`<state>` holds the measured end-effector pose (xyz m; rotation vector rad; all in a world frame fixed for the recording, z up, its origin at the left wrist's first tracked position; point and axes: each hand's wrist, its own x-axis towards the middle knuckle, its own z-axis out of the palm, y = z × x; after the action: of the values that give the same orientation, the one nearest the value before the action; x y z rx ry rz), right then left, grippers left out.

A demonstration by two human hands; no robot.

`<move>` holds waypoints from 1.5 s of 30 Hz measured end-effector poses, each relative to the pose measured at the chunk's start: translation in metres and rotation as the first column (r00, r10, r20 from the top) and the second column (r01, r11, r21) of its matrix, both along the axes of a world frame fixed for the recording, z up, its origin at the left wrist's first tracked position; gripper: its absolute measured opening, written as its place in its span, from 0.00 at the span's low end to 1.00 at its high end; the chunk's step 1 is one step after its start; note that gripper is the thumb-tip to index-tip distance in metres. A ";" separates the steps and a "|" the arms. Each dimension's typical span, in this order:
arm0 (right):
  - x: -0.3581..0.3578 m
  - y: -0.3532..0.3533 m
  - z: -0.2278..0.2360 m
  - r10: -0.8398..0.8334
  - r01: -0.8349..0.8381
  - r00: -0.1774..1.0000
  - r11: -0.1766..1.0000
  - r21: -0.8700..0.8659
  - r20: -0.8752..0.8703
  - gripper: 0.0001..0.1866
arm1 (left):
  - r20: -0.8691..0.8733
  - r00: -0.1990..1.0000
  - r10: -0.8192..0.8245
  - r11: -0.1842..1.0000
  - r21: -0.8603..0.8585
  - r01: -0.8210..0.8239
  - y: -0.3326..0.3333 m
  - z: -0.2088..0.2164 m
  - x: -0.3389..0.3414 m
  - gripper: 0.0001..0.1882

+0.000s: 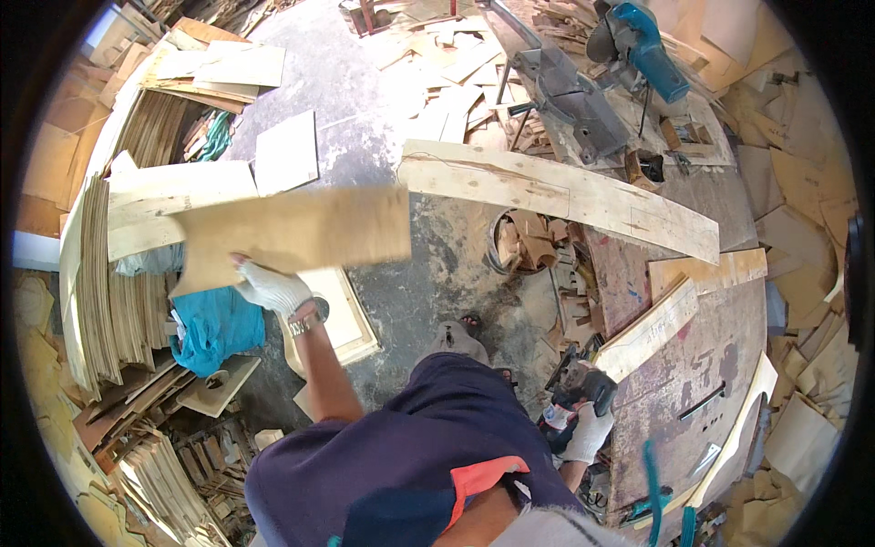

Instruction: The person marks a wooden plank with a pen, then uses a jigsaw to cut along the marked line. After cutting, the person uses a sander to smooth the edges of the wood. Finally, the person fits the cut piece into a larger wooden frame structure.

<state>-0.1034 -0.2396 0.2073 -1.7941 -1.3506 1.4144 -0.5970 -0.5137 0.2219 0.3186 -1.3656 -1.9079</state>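
My left hand [275,289], in a white glove with a wristwatch above it, grips the near edge of a brown plywood board [301,230]. The board is held up off the floor at my left, one end curved inward; the fingers behind it are partly hidden. Low at my right side, my gloved right hand [588,436] is closed on a dark handheld power tool [583,383], beside the near edge of the worktable [656,383]. Its exact kind is hard to make out.
A long pale plywood strip [565,187] reaches across the worktable's far end. Stacked plywood [128,314] and a blue cloth [219,330] are at left. A round bin [499,244] of offcuts stands ahead, with a teal-and-grey power saw [649,55] beyond.
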 end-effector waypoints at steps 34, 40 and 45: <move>0.192 -0.155 -0.014 -0.800 0.842 0.532 0.534 -0.074 0.277 0.10 | 0.538 -0.840 -0.078 -0.721 0.552 0.420 0.398 -0.200 0.451 0.22; 0.257 -0.149 -0.030 -0.767 0.800 0.594 0.596 -0.077 0.242 0.07 | 0.374 -0.902 0.213 -0.500 0.835 0.228 0.349 -0.197 0.585 0.29; 0.283 -0.142 -0.015 -0.670 0.722 0.662 0.690 -0.047 0.335 0.09 | 0.949 -0.277 -0.151 -0.870 -0.261 -0.419 0.394 -0.165 0.625 0.38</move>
<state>0.1794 -0.3814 0.1923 -2.3568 -0.4979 0.8646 0.0278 -0.1192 0.0565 2.0780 1.0159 -0.1657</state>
